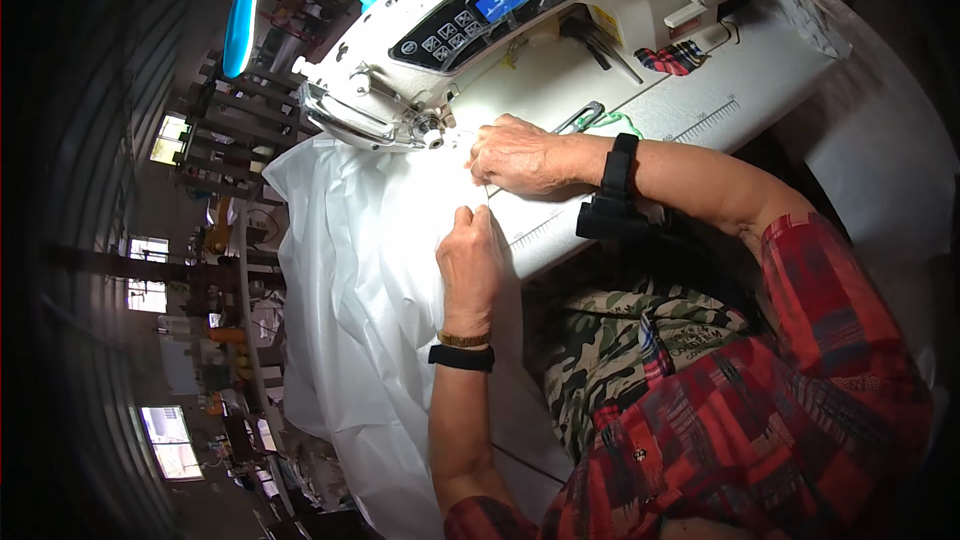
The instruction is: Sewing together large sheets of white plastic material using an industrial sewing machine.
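Observation:
A large sheet of thin white fabric [345,340] spreads from the sewing machine's needle area and hangs down toward me in folds. My left hand [470,258] is closed with thumb and finger pinched at the fabric's right edge. Just beyond it, close to the presser area, my right hand [515,155] bends its fingers down onto the same edge. Glare from the light washes out the cloth at my fingertips. The white sewing machine [360,40] stands over the work, its needle end left of my right hand; the needle itself is hard to make out.
A blue-headed gooseneck lamp [240,30] rises at the left. Thread snips [580,118] lie beyond my right wrist, near green thread. A plaid scrap [675,58] and dark slim tools [605,45] rest on the machine bed [690,105], which has a printed ruler.

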Tool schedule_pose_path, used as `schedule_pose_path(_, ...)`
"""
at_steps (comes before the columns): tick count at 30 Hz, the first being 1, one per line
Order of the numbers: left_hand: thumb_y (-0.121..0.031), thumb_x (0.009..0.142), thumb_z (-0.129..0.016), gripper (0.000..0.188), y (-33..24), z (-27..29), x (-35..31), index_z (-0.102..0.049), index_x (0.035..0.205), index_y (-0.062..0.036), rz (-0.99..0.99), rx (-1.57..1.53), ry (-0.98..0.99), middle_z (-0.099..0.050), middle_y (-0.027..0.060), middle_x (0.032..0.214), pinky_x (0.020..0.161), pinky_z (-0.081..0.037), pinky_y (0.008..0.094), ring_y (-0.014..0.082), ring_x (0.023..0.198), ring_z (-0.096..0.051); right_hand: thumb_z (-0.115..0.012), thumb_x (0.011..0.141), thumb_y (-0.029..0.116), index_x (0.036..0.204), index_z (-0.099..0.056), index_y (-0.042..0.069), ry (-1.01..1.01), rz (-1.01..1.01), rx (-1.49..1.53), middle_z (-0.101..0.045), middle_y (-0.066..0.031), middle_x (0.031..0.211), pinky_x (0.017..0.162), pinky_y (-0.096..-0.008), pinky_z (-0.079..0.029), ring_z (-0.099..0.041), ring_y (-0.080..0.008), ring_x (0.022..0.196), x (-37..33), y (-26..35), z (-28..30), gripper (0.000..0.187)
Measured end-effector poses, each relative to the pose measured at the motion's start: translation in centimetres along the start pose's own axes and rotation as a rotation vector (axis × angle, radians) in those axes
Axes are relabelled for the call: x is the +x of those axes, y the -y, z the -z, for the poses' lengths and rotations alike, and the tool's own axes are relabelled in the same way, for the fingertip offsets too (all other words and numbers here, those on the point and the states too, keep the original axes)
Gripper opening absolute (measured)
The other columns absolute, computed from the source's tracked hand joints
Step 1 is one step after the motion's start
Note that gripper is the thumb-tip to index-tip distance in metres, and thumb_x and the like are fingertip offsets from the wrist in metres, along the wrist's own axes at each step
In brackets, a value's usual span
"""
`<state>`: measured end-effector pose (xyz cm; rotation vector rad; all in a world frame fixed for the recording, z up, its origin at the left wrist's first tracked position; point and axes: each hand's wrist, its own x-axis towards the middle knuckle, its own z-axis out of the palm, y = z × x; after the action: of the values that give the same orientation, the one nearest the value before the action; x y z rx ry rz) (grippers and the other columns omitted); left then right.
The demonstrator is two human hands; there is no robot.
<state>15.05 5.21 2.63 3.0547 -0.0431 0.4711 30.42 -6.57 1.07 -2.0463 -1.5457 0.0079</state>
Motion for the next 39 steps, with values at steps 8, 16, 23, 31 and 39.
schedule_pose_path(8,0.001,0.081,-0.058,0.005,2.3,-0.8,3.7,-0.062,0.079,0.0030,0.017,-0.035,-0.030,-0.060,0.0205,0.076,0.069,-0.051,0.0457,0.0381,0.075,-0.062,-0.049,0.090,0.013,0.098,-0.071,0.003,0.062,0.011,-0.119,-0.068,-0.0083,0.100,0.091,-0.0384,-0.039,-0.058,-0.0237,0.101,0.2,0.1,0.5,0.025)
schedule_pose_path(16,0.002,0.079,-0.054,0.011,2.8,-1.5,4.7,-0.064,0.074,0.0021,0.051,-0.012,-0.040,-0.063,0.0209,0.080,0.070,-0.053,0.0445,0.0372,0.078,-0.066,-0.051,0.080,0.011,0.086,-0.071,0.002,-0.143,0.088,-0.014,-0.068,-0.0171,0.083,0.081,-0.0443,-0.045,-0.063,-0.0318,0.088,0.3,0.2,0.2,0.022)
schedule_pose_path(23,0.001,0.081,-0.053,0.013,3.1,-1.5,5.4,-0.065,0.075,0.0035,0.084,-0.036,-0.039,-0.064,0.0221,0.081,0.071,-0.054,0.0450,0.0379,0.079,-0.067,-0.053,0.075,0.010,0.082,-0.072,0.001,-0.153,0.058,0.026,-0.068,-0.0196,0.077,0.076,-0.0466,-0.049,-0.065,-0.0337,0.076,0.6,-0.1,0.3,0.022)
schedule_pose_path(31,-0.001,0.084,-0.053,0.014,3.6,-2.0,6.0,-0.066,0.080,0.0026,0.117,-0.058,-0.066,-0.065,0.0233,0.083,0.073,-0.053,0.0469,0.0403,0.080,-0.066,-0.058,0.082,0.019,0.095,-0.071,-0.002,-0.310,-0.211,0.377,-0.069,-0.0214,0.088,0.081,-0.0415,-0.051,-0.067,-0.0328,0.085,1.4,-1.2,-0.4,0.027)
schedule_pose_path(39,-0.001,0.084,-0.055,0.013,3.8,-2.0,5.9,-0.065,0.078,0.0037,0.075,-0.002,-0.046,-0.064,0.0237,0.082,0.074,-0.052,0.0470,0.0403,0.079,-0.065,-0.062,0.090,0.026,0.096,-0.069,-0.004,-0.415,-0.376,0.542,-0.070,-0.0138,0.079,0.070,-0.0339,-0.050,-0.064,-0.0192,0.072,3.0,-1.8,0.4,0.031)
